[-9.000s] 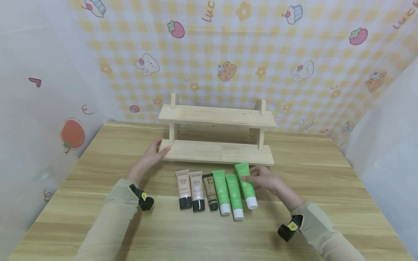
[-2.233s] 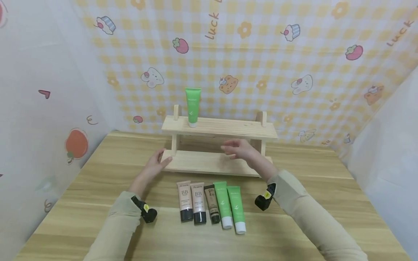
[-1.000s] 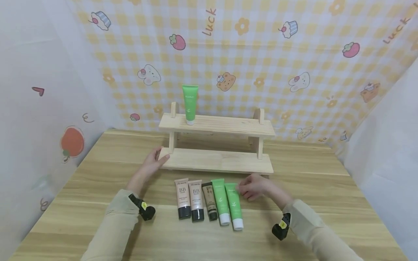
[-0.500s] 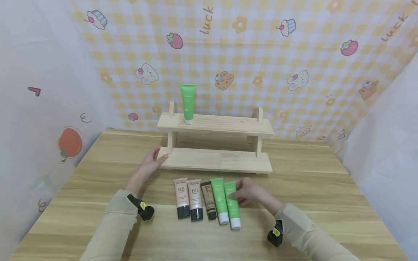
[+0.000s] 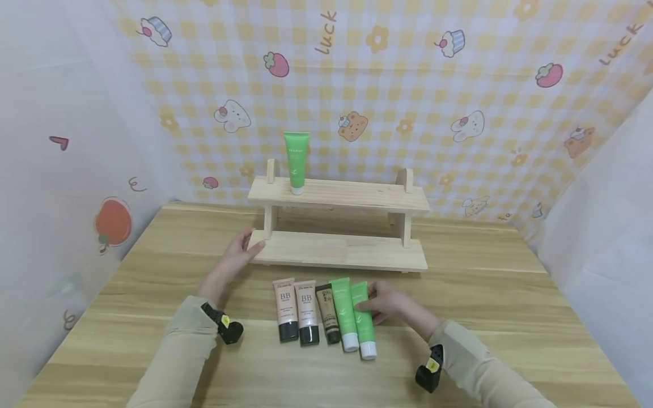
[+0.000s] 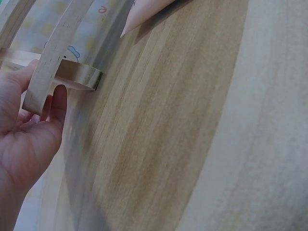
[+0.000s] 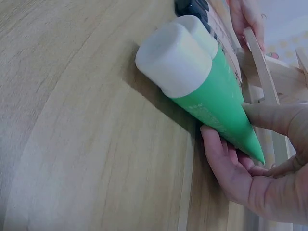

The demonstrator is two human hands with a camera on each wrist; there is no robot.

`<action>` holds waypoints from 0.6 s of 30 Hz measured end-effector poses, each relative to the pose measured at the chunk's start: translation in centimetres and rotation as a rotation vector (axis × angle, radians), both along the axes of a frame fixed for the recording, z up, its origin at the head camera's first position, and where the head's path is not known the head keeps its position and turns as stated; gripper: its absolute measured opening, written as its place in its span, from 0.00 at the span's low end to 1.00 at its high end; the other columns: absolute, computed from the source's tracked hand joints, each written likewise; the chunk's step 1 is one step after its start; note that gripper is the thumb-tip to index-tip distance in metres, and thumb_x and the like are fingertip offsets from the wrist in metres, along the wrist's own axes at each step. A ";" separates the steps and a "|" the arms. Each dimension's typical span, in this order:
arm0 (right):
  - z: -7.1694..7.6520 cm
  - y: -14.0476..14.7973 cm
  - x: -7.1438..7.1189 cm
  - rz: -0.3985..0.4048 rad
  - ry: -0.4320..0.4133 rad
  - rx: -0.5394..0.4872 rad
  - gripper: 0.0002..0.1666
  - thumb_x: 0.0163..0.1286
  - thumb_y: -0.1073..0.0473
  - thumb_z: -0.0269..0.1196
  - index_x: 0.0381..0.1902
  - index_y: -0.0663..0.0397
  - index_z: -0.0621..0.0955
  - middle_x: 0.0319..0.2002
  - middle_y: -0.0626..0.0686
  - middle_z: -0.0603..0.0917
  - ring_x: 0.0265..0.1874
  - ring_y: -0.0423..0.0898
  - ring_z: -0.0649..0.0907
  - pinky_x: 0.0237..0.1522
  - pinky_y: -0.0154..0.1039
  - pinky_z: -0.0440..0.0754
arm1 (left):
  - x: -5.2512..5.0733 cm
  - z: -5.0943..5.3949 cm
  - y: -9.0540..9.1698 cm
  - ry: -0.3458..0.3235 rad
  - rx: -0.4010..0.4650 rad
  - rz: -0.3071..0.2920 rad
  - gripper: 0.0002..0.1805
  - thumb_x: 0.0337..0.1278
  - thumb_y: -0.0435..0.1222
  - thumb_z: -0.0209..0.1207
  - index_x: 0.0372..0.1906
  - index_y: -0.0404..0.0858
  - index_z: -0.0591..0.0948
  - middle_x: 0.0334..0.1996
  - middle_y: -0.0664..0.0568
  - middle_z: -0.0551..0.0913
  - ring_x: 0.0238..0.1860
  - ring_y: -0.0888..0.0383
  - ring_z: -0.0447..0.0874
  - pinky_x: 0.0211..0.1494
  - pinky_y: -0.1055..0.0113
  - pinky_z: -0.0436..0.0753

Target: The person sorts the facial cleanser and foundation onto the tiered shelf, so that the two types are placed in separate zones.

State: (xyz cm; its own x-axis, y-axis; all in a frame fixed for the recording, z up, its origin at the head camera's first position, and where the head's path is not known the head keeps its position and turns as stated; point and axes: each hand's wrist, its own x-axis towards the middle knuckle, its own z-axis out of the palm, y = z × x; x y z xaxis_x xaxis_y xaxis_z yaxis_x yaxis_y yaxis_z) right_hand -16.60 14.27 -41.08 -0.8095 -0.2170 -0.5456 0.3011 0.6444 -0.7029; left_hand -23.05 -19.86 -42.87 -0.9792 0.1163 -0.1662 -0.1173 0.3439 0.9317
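Note:
My left hand (image 5: 236,256) grips the left end of the lower board of a two-tier wooden shelf (image 5: 336,195); in the left wrist view, the left thumb lies over the board and the fingers are beneath it. My right hand (image 5: 390,303) pinches the rightmost green tube (image 5: 364,323) near its flat end, thumb on top and fingers under its edge. This tube has a white cap (image 7: 173,60) and lies against a second green tube (image 5: 345,314). A third green tube (image 5: 297,161) stands cap-down on the upper board's left part.
Left of the green tubes lie a small brown-gold tube (image 5: 328,313) and two pinkish BB cream tubes (image 5: 285,309) (image 5: 307,311) with black caps. All rest on the wood-grain table (image 5: 474,272). A checked cloth (image 5: 388,85) hangs behind the shelf.
One green tube has gone from the row to standing on the upper board. My right hand has come back down and taken hold of the rightmost green tube. The left hand stays on the shelf.

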 end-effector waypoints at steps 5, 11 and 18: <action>0.3 0.5 -0.2 -0.018 -0.036 -0.042 0.24 0.57 0.61 0.64 0.47 0.69 0.70 0.36 0.60 0.78 0.28 0.48 0.83 0.31 0.40 0.86 | 0.0 0.1 0.0 -0.002 0.009 0.003 0.42 0.64 0.45 0.49 0.70 0.30 0.41 0.71 0.34 0.40 0.72 0.41 0.37 0.75 0.51 0.45; 0.8 1.1 -0.5 0.022 -0.039 -0.074 0.23 0.57 0.60 0.64 0.46 0.69 0.72 0.36 0.59 0.78 0.28 0.48 0.83 0.32 0.40 0.86 | 0.1 0.1 0.0 0.003 0.023 0.000 0.42 0.64 0.44 0.49 0.70 0.29 0.41 0.71 0.34 0.41 0.72 0.40 0.40 0.75 0.52 0.46; 1.8 1.6 -0.8 0.061 -0.021 -0.107 0.25 0.58 0.59 0.63 0.49 0.71 0.72 0.37 0.59 0.79 0.29 0.46 0.83 0.33 0.41 0.86 | 0.0 0.0 -0.2 0.005 0.026 -0.007 0.42 0.64 0.45 0.49 0.70 0.29 0.40 0.71 0.34 0.39 0.72 0.40 0.36 0.75 0.51 0.44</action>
